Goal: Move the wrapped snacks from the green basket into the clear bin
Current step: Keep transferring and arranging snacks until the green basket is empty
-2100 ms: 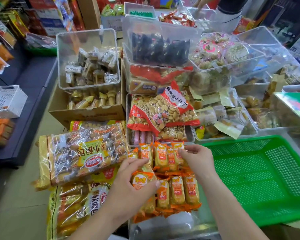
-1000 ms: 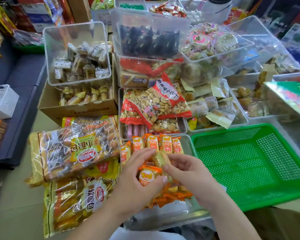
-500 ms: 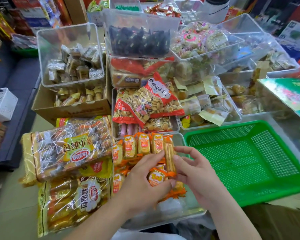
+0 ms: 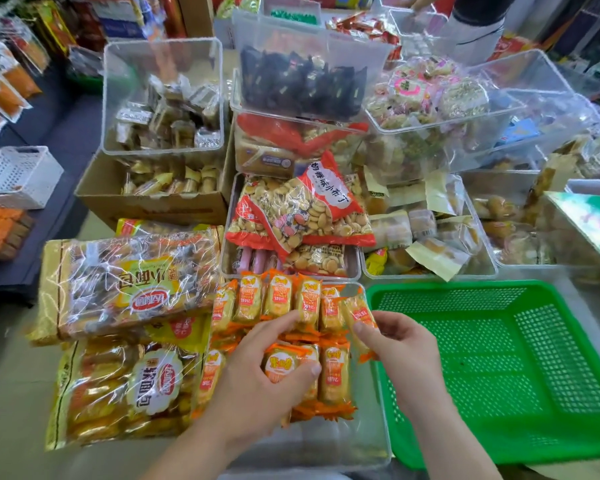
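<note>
Now left hand [image 4: 267,375], right hand [image 4: 399,344] apart

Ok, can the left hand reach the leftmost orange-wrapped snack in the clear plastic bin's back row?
Probably yes: the left hand, though holding a pack, sits just in front, and nothing covers that snack.
</note>
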